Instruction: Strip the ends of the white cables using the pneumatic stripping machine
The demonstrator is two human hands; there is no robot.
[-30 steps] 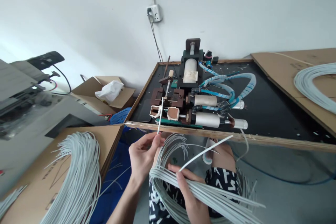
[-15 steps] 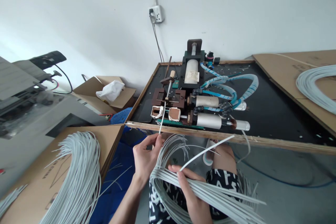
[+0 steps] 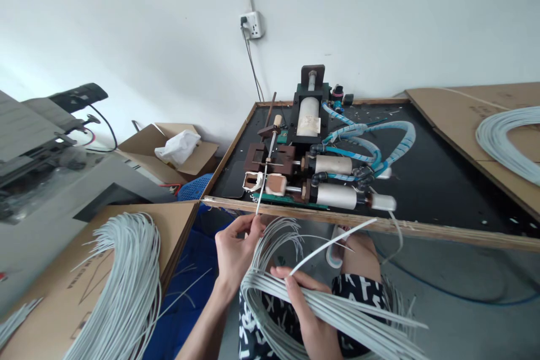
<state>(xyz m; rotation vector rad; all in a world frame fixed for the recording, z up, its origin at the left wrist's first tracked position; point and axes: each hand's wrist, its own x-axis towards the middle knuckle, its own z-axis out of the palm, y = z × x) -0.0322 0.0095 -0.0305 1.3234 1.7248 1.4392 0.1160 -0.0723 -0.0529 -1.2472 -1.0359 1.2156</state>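
Note:
My left hand (image 3: 234, 253) pinches one thin white wire (image 3: 261, 191) and holds its tip up between the jaws of a small pneumatic machine (image 3: 295, 171) on the black bench top. The machine's brown clamp blocks sit close around the wire end. My right hand (image 3: 306, 306) grips a thick bundle of grey-white wires (image 3: 337, 315) lying across my lap, with one loose wire sticking up to the right.
The bench's wooden front edge (image 3: 422, 226) runs just beyond my hands. A cardboard sheet with a wire pile (image 3: 126, 281) lies at left. More coiled wires (image 3: 506, 143) rest on cardboard at right. Blue air hoses (image 3: 371, 140) loop behind the machine. An open box (image 3: 177, 149) stands by the wall.
The wire tip has gone slightly deeper into the machine. The front clamp block has slid left against the wire, and the cylinder rods at right have drawn in.

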